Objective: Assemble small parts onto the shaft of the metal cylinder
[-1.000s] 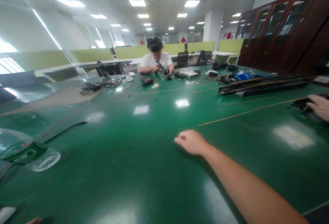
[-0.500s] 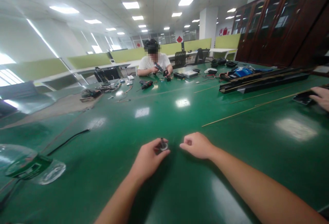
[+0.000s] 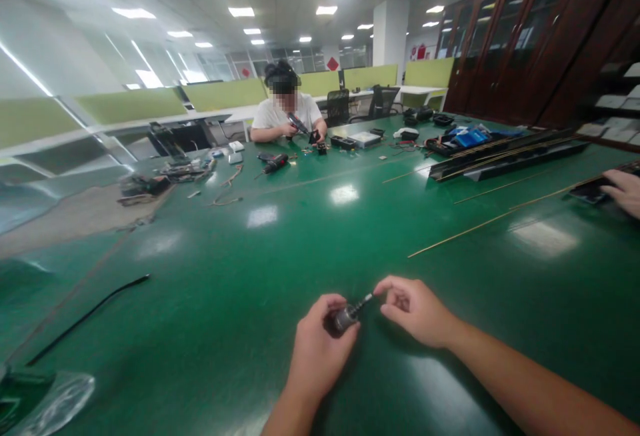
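Note:
My left hand [image 3: 325,336] is closed around a small dark metal cylinder [image 3: 346,318]. From the cylinder a thin dark shaft [image 3: 361,303] with a pale tip slants up to the right; its exact kind does not show. My right hand [image 3: 413,309] is just right of that tip, thumb and forefinger apart and the other fingers curled. The forefinger's end is close to the tip, and I cannot tell whether they touch. Both hands are low over the green tabletop [image 3: 240,343].
A clear bottle [image 3: 60,399] lies at lower left near a black cable [image 3: 90,319]. Thin brass-coloured rods [image 3: 465,231] and black channels [image 3: 525,163] lie at right. Across the table a person [image 3: 285,109] holds a tool, near a power drill [image 3: 275,164]. Another person's hand [image 3: 625,191] shows at right.
The view has turned and shifted. My left hand has tilted the cylinder, so its shaft now points toward the right hand. My right hand has loosened from a curled shape and its forefinger has come near the tip.

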A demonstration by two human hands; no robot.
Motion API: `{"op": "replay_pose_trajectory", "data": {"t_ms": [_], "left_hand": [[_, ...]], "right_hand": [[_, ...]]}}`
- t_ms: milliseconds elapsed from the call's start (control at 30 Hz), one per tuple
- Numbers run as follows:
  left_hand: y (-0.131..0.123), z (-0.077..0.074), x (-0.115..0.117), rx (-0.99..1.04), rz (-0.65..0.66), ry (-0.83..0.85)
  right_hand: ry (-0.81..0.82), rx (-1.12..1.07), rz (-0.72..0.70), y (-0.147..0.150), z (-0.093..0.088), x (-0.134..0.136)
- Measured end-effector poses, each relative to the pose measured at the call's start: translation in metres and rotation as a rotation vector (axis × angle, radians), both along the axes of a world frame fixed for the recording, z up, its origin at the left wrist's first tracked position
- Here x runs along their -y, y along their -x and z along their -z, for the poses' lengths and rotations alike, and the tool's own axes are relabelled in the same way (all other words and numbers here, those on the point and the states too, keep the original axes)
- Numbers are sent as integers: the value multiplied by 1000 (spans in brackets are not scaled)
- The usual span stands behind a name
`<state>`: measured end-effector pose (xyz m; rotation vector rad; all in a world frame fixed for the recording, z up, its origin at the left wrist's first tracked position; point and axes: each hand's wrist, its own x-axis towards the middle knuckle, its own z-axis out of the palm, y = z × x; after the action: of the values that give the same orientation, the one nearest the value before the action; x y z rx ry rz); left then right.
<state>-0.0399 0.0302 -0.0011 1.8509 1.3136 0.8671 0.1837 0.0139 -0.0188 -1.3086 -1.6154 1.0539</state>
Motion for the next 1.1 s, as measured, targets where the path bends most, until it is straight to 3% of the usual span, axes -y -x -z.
{"op": "replay_pose_trajectory", "data": {"t_ms": [167, 333, 500, 633, 833, 1100], "left_hand": [[2, 2, 0, 61, 64, 69], [1, 4, -3, 82, 85, 49], [-2, 2, -11, 24, 67, -9], [-5, 3, -13, -23, 134, -25], [-7, 5, -16, -84, 180, -31], [-8, 2, -19, -47, 164, 3]], "right_hand": [[32, -14, -22, -2, 5, 3], [-13, 14, -66, 0, 10, 0], [-89, -1, -17, 4, 11, -8], [-155, 130, -119, 1, 8, -21], [-156, 51, -264, -6, 9, -36], [-168, 150, -187, -3, 5, -33]]}}
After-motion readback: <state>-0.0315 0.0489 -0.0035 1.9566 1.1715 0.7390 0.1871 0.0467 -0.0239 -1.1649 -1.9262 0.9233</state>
